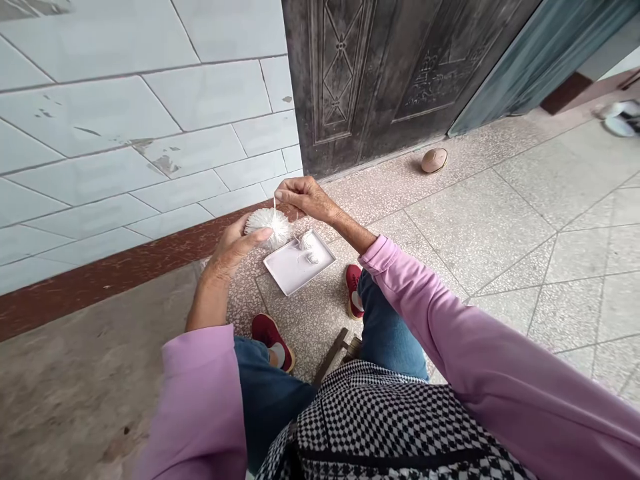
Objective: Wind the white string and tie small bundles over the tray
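Observation:
A white yarn pompom [267, 223] rests in my left hand [233, 247], whose thumb presses on its near side while the other fingers are mostly hidden behind it. Above the pompom, my right hand [305, 197] pinches a white yarn strand [275, 205] that rises from the pompom's middle. Just below both hands, a shallow white tray [290, 270] lies on the floor. Inside it are small white yarn balls [309, 248], with a loose thread near them.
A dark carved door [340, 73] and a white tiled wall [150, 133] stand ahead. On the speckled floor near the door lies a round pinkish object [434, 160]. My red shoes [273, 337] flank the tray, and part of a wooden stool [337, 353] shows beneath me.

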Demonstrator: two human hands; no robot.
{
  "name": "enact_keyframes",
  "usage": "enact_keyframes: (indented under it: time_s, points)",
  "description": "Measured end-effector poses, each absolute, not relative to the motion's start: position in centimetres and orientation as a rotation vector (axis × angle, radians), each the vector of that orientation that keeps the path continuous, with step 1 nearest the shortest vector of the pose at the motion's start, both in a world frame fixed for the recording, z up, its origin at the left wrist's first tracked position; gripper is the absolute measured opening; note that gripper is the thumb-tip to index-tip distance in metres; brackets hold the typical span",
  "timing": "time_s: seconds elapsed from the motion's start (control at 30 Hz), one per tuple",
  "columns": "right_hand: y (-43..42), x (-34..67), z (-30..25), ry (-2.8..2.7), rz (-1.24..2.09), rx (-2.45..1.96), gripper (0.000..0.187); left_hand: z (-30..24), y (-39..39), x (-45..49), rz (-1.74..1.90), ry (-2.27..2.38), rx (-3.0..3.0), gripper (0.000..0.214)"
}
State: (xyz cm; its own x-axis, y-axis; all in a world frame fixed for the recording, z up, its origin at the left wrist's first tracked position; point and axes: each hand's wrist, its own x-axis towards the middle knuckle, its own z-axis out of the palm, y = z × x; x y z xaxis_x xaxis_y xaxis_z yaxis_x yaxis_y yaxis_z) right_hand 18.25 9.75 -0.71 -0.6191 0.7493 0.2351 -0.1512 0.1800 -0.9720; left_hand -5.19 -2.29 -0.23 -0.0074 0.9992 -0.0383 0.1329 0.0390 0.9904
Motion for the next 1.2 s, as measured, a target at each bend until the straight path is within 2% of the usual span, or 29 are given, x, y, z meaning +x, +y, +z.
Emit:
enact_keyframes:
  time_s: [0.13, 0.3, 0.43, 0.57, 0.7, 0.8, 0.93, 1.1, 1.2]
  points:
    - [10.1, 18.1, -1.4, -1.725, 1.563, -0.680, 0.046, 0.5, -2.7, -4.3, 1.072, 1.152, 1.126, 0.079]
    - [9.9, 17.1, -2.1, -1.678, 1.654, -0.712, 0.050, 0.1, -2.6, -4.3, 1.173, 0.981, 1.085, 0.076]
    - [9.5, 16.2, -2.6, -1.760, 1.600, -0.719, 0.046, 0.4, -2.5, -4.0, 1.342, 0.942, 1.025, 0.091]
    - [8.2, 15.6, -2.2, -2.018, 1.438, -0.762, 0.048, 0.6, -1.7, -4.2, 1.517, 1.025, 0.934, 0.089]
    - [6.1, 15.7, -0.6, -2.237, 1.410, -0.752, 0.039, -0.7, -0.1, -5.3, 1.603, 1.218, 0.906, 0.079]
    - [5.2, 16.3, 0.5, -2.223, 1.478, -0.728, 0.032, -1.8, 0.9, -6.1, 1.652, 1.448, 0.892, 0.091]
    - [6.0, 17.0, 0.6, -2.047, 1.514, -0.658, 0.038, -2.5, 1.3, -6.6, 1.542, 1.607, 1.005, 0.101]
    - [7.9, 17.5, 0.0, -1.856, 1.525, -0.675, 0.039, -1.8, 0.1, -6.5, 1.303, 1.645, 1.211, 0.090]
    - [8.4, 17.9, 0.2, -1.810, 1.544, -0.719, 0.038, -0.8, -1.1, -5.6, 1.182, 1.455, 1.226, 0.083]
